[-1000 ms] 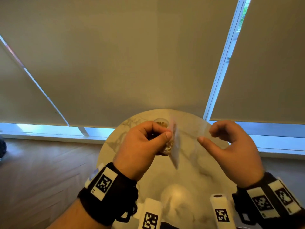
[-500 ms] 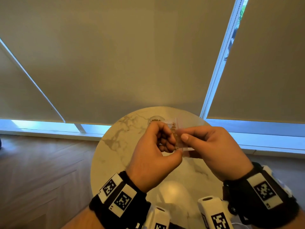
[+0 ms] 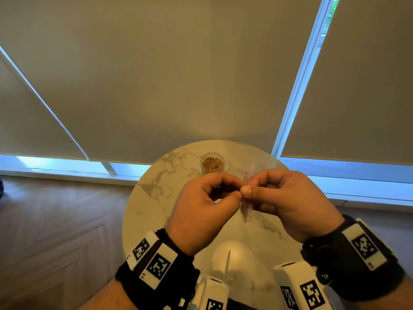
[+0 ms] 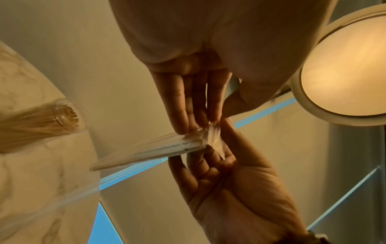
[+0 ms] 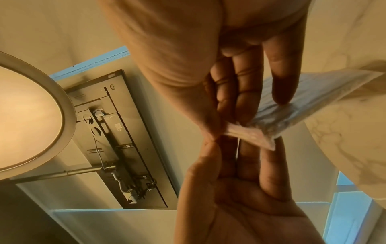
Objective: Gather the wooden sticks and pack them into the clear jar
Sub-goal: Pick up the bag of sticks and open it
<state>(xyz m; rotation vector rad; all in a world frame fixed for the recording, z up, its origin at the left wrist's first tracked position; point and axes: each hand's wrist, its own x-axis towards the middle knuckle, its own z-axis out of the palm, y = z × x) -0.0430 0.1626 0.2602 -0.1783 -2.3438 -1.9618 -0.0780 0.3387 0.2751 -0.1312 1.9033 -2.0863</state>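
Note:
A clear jar (image 3: 211,164), open and packed with upright wooden sticks, stands at the far side of the round marble table (image 3: 156,198). It also shows in the left wrist view (image 4: 41,122). Above the table's middle, my left hand (image 3: 238,193) and right hand (image 3: 247,189) meet fingertip to fingertip. Both pinch one end of a thin clear plastic packet (image 3: 247,209). The left wrist view shows pale sticks lying inside the packet (image 4: 156,150). The right wrist view shows the packet (image 5: 292,107) held between thumbs and fingers. One thin stick (image 3: 228,261) seems to lie on the table near me.
A lit round lamp (image 4: 344,66) hangs overhead and is mirrored on the tabletop (image 3: 232,253). Drawn window blinds (image 3: 178,74) stand behind the table. Wooden floor (image 3: 55,231) lies to the left.
My right hand moved in from the right and took hold of the packet beside my left thumb. Both hands shifted nearer to me, uncovering the jar behind them.

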